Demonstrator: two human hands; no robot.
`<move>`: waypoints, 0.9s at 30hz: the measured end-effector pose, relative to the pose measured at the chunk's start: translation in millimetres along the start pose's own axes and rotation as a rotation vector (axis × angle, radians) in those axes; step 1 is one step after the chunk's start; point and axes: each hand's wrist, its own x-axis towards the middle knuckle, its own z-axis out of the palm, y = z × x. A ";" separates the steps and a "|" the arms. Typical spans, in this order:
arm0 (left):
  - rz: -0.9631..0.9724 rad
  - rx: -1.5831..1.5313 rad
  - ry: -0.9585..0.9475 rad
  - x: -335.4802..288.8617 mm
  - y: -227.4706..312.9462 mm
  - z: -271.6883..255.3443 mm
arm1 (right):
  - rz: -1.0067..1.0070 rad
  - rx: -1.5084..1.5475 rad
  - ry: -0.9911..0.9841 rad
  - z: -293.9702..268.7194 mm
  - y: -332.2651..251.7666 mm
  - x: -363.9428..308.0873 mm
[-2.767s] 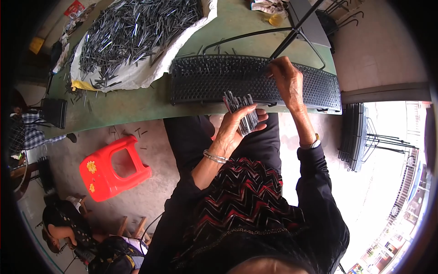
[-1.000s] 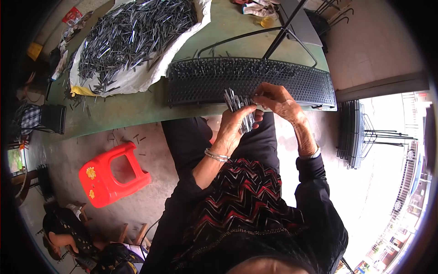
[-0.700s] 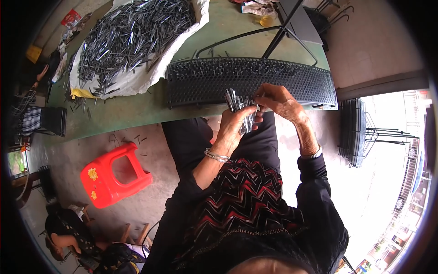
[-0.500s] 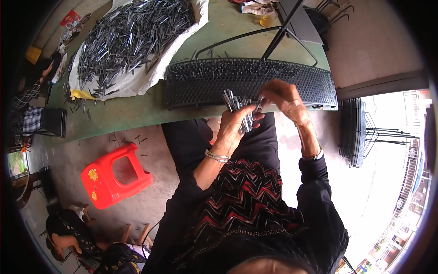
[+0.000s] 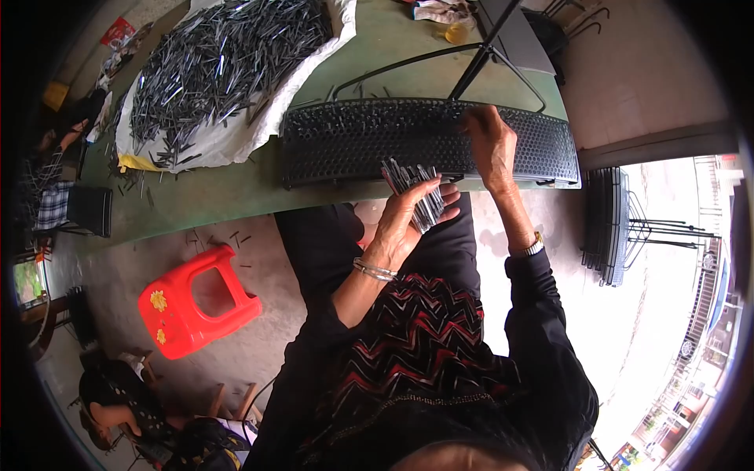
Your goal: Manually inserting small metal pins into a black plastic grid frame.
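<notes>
Thin, dark metal strips [image 5: 424, 196] lie as a loose bundle in my left hand [image 5: 400, 216], gripped under the thumb, just below the front edge of the rack. My right hand [image 5: 495, 149] is over the upper part of a curved black perforated metal rack [image 5: 377, 145], right of its middle. Its fingers are drawn together in a pinch at the mesh and slightly blurred; whatever they hold is too small to name. Many short pieces are stuck in the holes along the rack's far edge. Black bent rods [image 5: 471, 74] rise behind it.
A heap of similar strips [image 5: 228, 63] covers a white sack [image 5: 275, 118] on the green table [image 5: 204, 196]. A red plastic stool [image 5: 173, 306] lies on the floor at left. Stacked black racks [image 5: 605, 228] stand at right. Another person [image 5: 118, 392] is at lower left.
My right hand has moved up from the bundle to the rack's mesh. The left hand stays nearly in place with the strips, its fingers a little more spread.
</notes>
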 end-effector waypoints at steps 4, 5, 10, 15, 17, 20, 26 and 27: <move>0.014 0.055 0.033 -0.4 0.5 -2.7 | -0.019 -0.058 -0.033 1.9 3.9 -1.4; 0.014 0.055 0.031 -0.3 0.6 -2.6 | -0.020 -0.059 -0.032 0.6 6.0 -0.2; 0.068 0.183 0.079 -2.3 0.3 0.1 | -0.194 -0.216 -0.163 0.0 3.2 -1.1; 0.108 0.223 0.095 -4.1 1.4 3.4 | -0.201 -0.343 0.008 3.5 3.9 -2.5; 0.115 0.231 0.092 -5.1 1.7 4.2 | -0.153 -0.375 -0.004 0.7 0.0 -4.4; 0.132 0.231 0.098 -7.1 1.6 6.4 | -0.191 -0.420 -0.094 -2.2 -3.3 -9.5; 0.155 0.273 0.129 -9.7 -0.7 8.4 | 0.011 -0.226 -0.279 -20.4 -21.5 -17.6; 0.164 0.283 0.136 -10.3 -0.4 7.3 | 0.239 0.002 -0.490 -27.8 -31.7 -20.0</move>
